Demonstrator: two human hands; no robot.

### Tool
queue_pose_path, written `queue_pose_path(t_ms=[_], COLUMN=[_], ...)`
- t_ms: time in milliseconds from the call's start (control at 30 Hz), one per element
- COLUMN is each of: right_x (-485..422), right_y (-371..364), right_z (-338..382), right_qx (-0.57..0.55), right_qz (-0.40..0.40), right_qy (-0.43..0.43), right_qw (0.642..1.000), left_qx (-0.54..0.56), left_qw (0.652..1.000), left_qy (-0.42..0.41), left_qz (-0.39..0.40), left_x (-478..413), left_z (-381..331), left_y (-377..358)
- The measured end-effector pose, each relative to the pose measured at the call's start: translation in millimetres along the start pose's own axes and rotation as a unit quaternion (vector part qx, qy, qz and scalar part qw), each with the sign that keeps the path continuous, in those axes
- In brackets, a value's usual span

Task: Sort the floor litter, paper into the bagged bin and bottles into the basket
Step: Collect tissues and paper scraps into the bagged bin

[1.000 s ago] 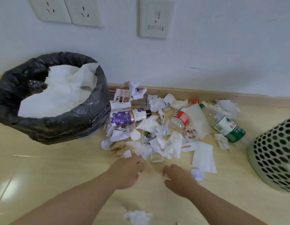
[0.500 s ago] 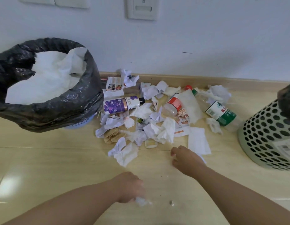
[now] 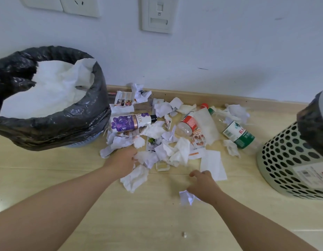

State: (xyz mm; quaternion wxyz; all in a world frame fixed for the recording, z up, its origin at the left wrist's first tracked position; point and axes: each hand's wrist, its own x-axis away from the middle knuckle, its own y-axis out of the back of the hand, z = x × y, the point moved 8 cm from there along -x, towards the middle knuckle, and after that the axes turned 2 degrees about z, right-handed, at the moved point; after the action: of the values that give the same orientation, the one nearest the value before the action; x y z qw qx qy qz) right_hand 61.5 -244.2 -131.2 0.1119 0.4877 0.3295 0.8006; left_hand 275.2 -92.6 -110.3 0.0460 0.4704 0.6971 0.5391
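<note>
Torn and crumpled paper [image 3: 175,153] lies heaped on the floor by the wall. Among it lie a purple bottle [image 3: 129,122], a clear bottle with a red label [image 3: 188,123] and a clear bottle with a green label [image 3: 236,133]. My left hand [image 3: 123,161] is at the heap's near edge, fingers curled into crumpled paper. A bigger paper wad [image 3: 135,178] lies just below it. My right hand [image 3: 202,185] is palm down, fingers curled, with a small paper scrap [image 3: 187,196] held at its thumb side. A flat tissue [image 3: 211,163] lies beside its fingertips.
The bin lined with a black bag [image 3: 48,129] stands at the left, holding white paper. The perforated basket [image 3: 287,165] stands at the right edge. Bare wooden floor stretches in front of the heap, with one white crumb [image 3: 184,234] on it.
My left hand reached forward from a small scrap on the near floor into the heap. My right hand drew back slightly, and a small scrap now shows beside it.
</note>
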Motion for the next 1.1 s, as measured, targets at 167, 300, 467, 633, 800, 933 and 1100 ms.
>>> queue_pose_path(t_ms=[167,300,467,633,800,933,1100], right_x=[-0.5,9.2,24.1,23.5,2.9,-8.0,-5.2], right_y=[7.5,-2.7,-65.2,-85.9,-66.1,-33.2,-32.0], right_z=[47.0,99.6,158.9,155.2,111.5,94.0,116.3], right_qx=[0.019,0.18,0.279,0.344,0.256,-0.13,-0.462], right_qz=[-0.068,-0.102,-0.024,-0.055,-0.014,-0.05,0.058], right_qy=[0.091,0.188,0.308,0.337,0.221,0.092,0.047], right_qw=[0.993,0.96,0.909,0.875,0.941,0.986,0.884], left_qx=[-0.167,-0.219,-0.223,-0.18,-0.05,0.141,0.318], left_qw=[0.985,0.975,0.973,0.982,0.996,0.987,0.944], left_qy=[-0.019,-0.024,-0.01,0.022,0.046,0.067,0.073], left_qz=[0.032,0.018,0.061,0.058,0.06,0.046,0.046], left_x=[14.3,22.8,22.9,23.4,21.1,8.0,8.4], left_z=[3.5,7.3,17.4,24.9,26.2,18.3,2.3], left_y=[-1.7,-8.3,-20.8,-10.5,-4.7,-7.7,-11.3])
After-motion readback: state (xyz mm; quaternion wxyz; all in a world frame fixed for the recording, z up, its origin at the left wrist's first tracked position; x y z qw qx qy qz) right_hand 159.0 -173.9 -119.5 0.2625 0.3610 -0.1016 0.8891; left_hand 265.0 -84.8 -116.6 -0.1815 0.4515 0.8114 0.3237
